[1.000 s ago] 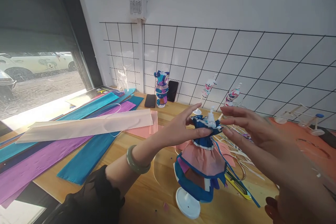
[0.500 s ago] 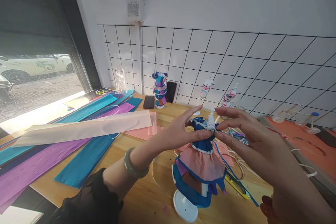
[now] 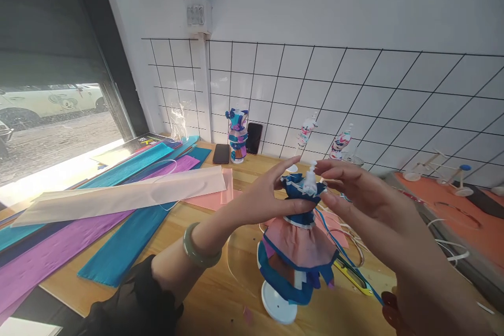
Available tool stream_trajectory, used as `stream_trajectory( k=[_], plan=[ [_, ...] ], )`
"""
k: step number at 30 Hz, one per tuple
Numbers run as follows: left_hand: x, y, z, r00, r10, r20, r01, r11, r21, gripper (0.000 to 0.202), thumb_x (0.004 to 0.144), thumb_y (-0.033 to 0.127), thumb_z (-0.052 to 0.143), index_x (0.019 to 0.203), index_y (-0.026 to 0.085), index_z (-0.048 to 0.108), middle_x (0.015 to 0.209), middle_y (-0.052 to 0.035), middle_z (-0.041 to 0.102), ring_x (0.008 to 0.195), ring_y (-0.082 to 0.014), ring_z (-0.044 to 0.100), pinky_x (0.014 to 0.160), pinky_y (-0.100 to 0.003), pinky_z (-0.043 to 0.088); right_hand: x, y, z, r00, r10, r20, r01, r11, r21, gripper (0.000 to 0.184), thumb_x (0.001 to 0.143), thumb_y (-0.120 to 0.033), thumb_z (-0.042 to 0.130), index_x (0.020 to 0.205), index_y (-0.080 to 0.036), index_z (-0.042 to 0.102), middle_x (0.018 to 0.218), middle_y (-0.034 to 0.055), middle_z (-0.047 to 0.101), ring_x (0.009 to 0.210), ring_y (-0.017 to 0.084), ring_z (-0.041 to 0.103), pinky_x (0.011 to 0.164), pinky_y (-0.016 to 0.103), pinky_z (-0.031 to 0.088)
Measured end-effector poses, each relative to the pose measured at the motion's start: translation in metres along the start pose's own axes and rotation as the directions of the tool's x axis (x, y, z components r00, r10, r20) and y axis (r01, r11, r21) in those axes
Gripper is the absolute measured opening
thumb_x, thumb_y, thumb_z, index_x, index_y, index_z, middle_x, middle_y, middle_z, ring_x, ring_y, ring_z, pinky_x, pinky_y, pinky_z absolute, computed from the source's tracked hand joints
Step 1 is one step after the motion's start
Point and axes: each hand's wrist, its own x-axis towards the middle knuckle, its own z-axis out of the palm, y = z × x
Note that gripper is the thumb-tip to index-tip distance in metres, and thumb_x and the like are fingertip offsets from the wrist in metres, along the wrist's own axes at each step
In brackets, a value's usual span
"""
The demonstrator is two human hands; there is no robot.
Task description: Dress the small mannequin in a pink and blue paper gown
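A small dress-form mannequin (image 3: pixel 311 181) with a white neck and white round base (image 3: pixel 279 302) tilts in front of me. It wears a layered paper dress (image 3: pixel 298 244) with a dark blue ruffled top and a pink and blue skirt. My left hand (image 3: pixel 268 197) wraps round the bodice from the left, thumb across its front. From the right, my right hand (image 3: pixel 366 194) touches the bodice's upper edge, with its thumb and fingers curved around that side. The back of the bodice is hidden by my hands.
Strips of crepe paper (image 3: pixel 129 194) cover the left side. Two phones (image 3: pixel 221 154) and a dressed mannequin (image 3: pixel 237 136) stand by the wall grid. Yellow-handled scissors (image 3: pixel 356 278), cords and pink paper lie at right. An orange board (image 3: pixel 444 205) holds a wooden wheeled model.
My right thumb and fingers have spread from their pinch at the neckline and shifted along the right side. The left hand keeps its hold. The view has shifted slightly.
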Motion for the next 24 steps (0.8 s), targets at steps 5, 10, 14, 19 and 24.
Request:
stream_trajectory(
  k=[5, 10, 14, 19, 24],
  plan=[
    [0.005, -0.002, -0.007, 0.998, -0.034, 0.058, 0.044, 0.981, -0.189, 0.093, 0.07, 0.029, 0.08, 0.149, 0.027, 0.031, 0.135, -0.0125, 0.056, 0.124, -0.0289, 0.053, 0.103, -0.045, 0.043, 0.001, 0.005, -0.01, 1.0, -0.019, -0.002, 0.019, 0.999, 0.033, 0.011, 0.086, -0.034, 0.065, 0.097, -0.031, 0.066, 0.125, 0.0041, 0.062, 0.122, 0.025, 0.055, 0.092, 0.038, 0.054],
    [0.005, 0.0, -0.009, 0.993, -0.058, 0.102, 0.087, 0.947, -0.309, 0.092, 0.07, 0.028, 0.081, 0.148, 0.027, 0.032, 0.132, -0.0132, 0.058, 0.121, -0.029, 0.055, 0.098, -0.042, 0.046, 0.002, 0.011, -0.012, 0.996, -0.064, 0.068, 0.066, 0.998, -0.026, 0.011, 0.086, -0.032, 0.066, 0.096, -0.031, 0.065, 0.132, 0.0038, 0.057, 0.13, 0.026, 0.048, 0.103, 0.046, 0.044],
    [0.002, 0.0, -0.007, 0.991, -0.043, 0.13, 0.08, 0.953, -0.294, 0.09, 0.071, 0.027, 0.08, 0.147, 0.028, 0.033, 0.134, -0.0128, 0.057, 0.122, -0.0293, 0.055, 0.097, -0.041, 0.047, 0.003, 0.009, -0.007, 0.995, -0.057, 0.079, 0.059, 0.998, -0.028, 0.01, 0.086, -0.033, 0.067, 0.094, -0.032, 0.062, 0.13, 0.0024, 0.055, 0.127, 0.025, 0.048, 0.102, 0.047, 0.043],
    [0.0, 0.0, -0.005, 0.982, -0.036, 0.183, 0.088, 0.954, -0.287, 0.086, 0.072, 0.026, 0.079, 0.146, 0.031, 0.037, 0.122, -0.0097, 0.063, 0.108, -0.0238, 0.062, 0.091, -0.037, 0.049, 0.003, 0.004, 0.001, 0.999, -0.039, 0.031, 0.039, 0.999, 0.003, 0.012, 0.085, -0.033, 0.068, 0.093, -0.031, 0.059, 0.128, 0.0035, 0.055, 0.127, 0.025, 0.048, 0.101, 0.046, 0.043],
    [0.0, -0.004, -0.006, 0.98, -0.02, 0.197, 0.112, 0.878, -0.465, 0.084, 0.071, 0.028, 0.081, 0.144, 0.029, 0.04, 0.11, -0.0088, 0.069, 0.094, -0.023, 0.068, 0.085, -0.037, 0.051, 0.002, -0.001, 0.001, 1.0, 0.002, 0.0, -0.002, 0.991, 0.131, 0.009, 0.088, -0.037, 0.063, 0.096, -0.031, 0.061, 0.125, 0.0031, 0.058, 0.122, 0.023, 0.052, 0.097, 0.043, 0.046]
  ],
)
